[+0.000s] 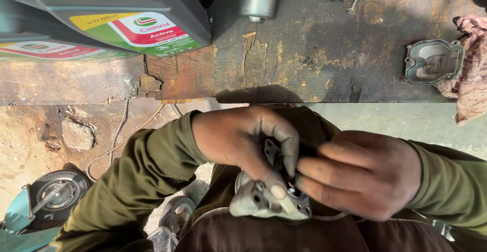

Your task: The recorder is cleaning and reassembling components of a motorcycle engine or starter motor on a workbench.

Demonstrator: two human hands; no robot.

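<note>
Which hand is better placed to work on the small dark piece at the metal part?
Probably the right hand: its fingertips pinch the small dark piece, while the left hand steadies the grey metal part.

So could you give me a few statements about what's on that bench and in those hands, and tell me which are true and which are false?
1. Both hands grip one small grey metal part. True: the left hand and right hand meet on it.
2. The part rests on the wooden bench. False: it is held over the person's lap, below the bench edge.
3. A grey metal cover lies on the bench beside a cloth rag. True.
4. The grey oil container sits at the bench's right end. False: it is at the left.
5. The sleeves are bright red. False: they are olive green.
</note>
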